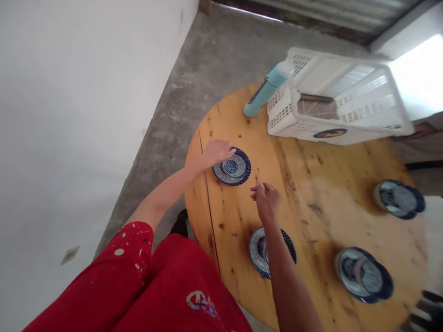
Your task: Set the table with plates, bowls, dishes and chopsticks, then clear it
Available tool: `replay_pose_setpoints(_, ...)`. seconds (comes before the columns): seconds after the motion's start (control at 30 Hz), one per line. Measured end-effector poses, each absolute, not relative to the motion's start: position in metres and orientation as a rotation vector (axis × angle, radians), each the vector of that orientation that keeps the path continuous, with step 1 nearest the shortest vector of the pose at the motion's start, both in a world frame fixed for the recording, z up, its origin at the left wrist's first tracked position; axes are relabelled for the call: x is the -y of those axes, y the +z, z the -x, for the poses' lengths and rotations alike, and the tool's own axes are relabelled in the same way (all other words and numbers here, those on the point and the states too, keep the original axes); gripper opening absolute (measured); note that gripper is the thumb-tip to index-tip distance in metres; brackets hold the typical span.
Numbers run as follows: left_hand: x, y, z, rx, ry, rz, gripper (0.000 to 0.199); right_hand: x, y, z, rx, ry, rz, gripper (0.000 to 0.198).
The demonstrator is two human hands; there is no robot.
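Observation:
My left hand (218, 151) reaches over the far-left edge of a blue-and-white patterned plate (246, 170). A small matching bowl (231, 167) sits on that plate, and my left fingers bend down at its rim; their tips are partly hidden. To the right, my right hand (267, 197) hovers above the table with loosely curled fingers, somewhat apart, and nothing in them. Below my right forearm lies another blue-and-white plate (256, 251) with a bowl on it, partly covered by the arm.
Two more dish sets, a nearer one (363, 274) and a farther one (399, 199), stand right on the round wooden table (311, 184). A white plastic crate (301, 127) holding something brown and a light-blue bottle (266, 90) stand at the back. A white wall (69, 115) rises at left.

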State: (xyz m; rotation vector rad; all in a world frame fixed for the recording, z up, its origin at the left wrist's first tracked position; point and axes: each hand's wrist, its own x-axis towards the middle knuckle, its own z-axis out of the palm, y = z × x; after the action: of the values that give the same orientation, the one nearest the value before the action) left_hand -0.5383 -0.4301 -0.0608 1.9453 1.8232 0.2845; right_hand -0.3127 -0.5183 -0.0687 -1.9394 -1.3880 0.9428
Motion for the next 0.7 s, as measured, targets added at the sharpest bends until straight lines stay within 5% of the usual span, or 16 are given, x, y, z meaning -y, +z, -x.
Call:
replay_pose_setpoints(0.2,0.489,-0.064,0.575,-2.175,0.651,-1.691,0.038,0.636,-0.043,0.248,1.211,0.696,2.043,0.039)
replay_pose_setpoints(0.4,0.649,-0.093,0.58,-2.362,0.741,-1.239,0.035,0.765,-0.073,0.208,0.884,0.837,2.03,0.042)
replay_pose_setpoints(0.7,0.798,-0.107,0.341,-1.795,0.825,-1.681,0.037,0.895,-0.126,0.104,0.699,1.038,1.837,0.068)
